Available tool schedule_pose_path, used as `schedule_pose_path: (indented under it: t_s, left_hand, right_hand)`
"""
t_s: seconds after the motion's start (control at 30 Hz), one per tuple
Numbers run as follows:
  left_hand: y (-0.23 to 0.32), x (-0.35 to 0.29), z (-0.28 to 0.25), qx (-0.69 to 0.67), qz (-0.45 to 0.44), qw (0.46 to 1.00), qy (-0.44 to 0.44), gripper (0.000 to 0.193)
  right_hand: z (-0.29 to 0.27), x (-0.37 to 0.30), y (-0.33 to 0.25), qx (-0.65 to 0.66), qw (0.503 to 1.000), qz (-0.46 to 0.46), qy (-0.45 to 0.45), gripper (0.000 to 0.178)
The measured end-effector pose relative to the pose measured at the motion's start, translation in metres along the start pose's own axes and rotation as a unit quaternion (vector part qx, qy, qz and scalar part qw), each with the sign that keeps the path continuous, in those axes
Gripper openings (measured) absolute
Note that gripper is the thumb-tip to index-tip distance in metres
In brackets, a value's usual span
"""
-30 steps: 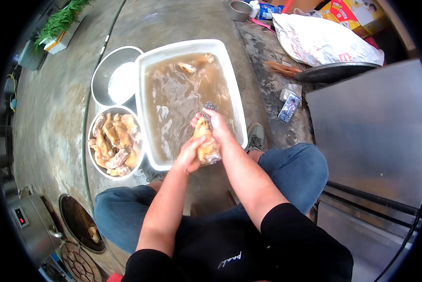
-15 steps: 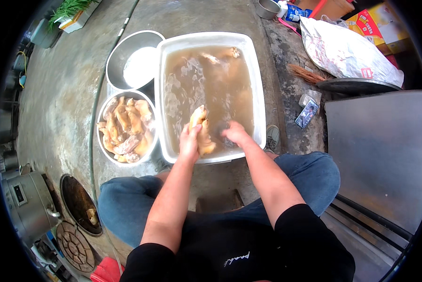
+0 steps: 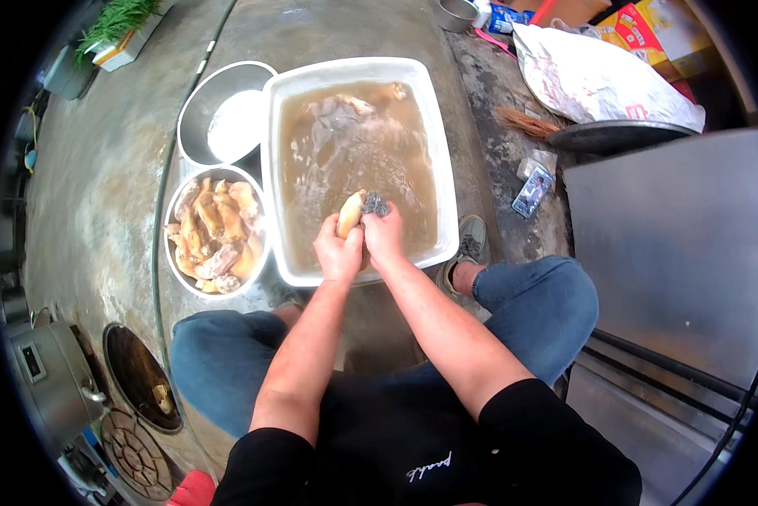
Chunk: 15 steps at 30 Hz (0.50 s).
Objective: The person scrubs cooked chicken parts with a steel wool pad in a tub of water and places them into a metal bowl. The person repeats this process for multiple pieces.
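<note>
My left hand (image 3: 338, 251) grips a yellowish pig's trotter (image 3: 350, 216) over the near part of a large white tub (image 3: 272, 185) of cloudy brown water. Close against it, my right hand (image 3: 384, 236) holds a dark grey steel wool scrubber (image 3: 375, 204) beside the trotter's upper end. The fingers hide much of the trotter's lower part. Another trotter (image 3: 355, 104) pokes out of the water at the tub's far side, with more pale pieces partly under the surface. Left of the tub, a round bowl (image 3: 173, 255) is heaped with several trotters (image 3: 214, 215).
A metal basin (image 3: 195, 126) with something white inside stands behind the bowl. A hose (image 3: 166, 169) runs along the floor on the left, near an open drain hole (image 3: 134, 371). To the right are a phone (image 3: 531, 192), a white sack (image 3: 598, 76) and a metal panel (image 3: 674, 236).
My right hand has come up out of the water with the scrubber and moved left to the trotter. The trotter has turned in my left hand. The whole view has shifted slightly.
</note>
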<state>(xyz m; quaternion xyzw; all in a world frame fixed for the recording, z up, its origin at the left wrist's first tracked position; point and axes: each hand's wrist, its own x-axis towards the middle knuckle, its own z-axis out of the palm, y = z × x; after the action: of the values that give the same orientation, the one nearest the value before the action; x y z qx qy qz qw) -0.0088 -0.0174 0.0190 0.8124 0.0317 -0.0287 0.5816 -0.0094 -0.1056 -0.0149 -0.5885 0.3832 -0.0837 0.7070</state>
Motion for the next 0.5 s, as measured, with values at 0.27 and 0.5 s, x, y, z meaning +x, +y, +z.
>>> schedule_pose_path:
  t_s: [0.27,0.5]
  left_hand:
    - [-0.004,0.006,-0.003,-0.056,-0.092,0.993,-0.054,0.034]
    - [-0.011,0.002,-0.001,-0.201,-0.154,0.966,-0.056,0.031]
  right_hand:
    - [-0.027,0.038,-0.02,0.142,0.961,0.214,-0.107,0.028]
    - [-0.004,-0.007,-0.018,0.032,0.996,0.04,-0.066,0.034]
